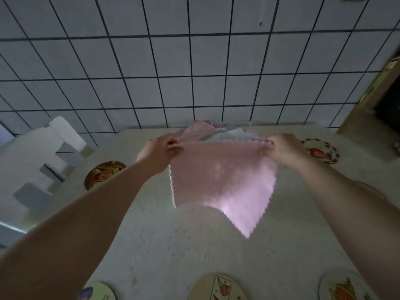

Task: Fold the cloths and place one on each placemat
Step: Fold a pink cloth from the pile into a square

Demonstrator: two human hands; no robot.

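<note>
Both hands hold a pink cloth [223, 180] up above the middle of the table [162, 245]. The left hand [159, 151] pinches its top left corner and the right hand [283, 148] pinches the top right, fingers curled tight on the zigzag edge, so the cloth hangs slack (one bottom corner droops lower). Behind it, at the far edge, lies a pile of cloths [220, 132]. Round placemats sit far left [104, 173], far right [320, 150] and along the near edge [218, 287].
</note>
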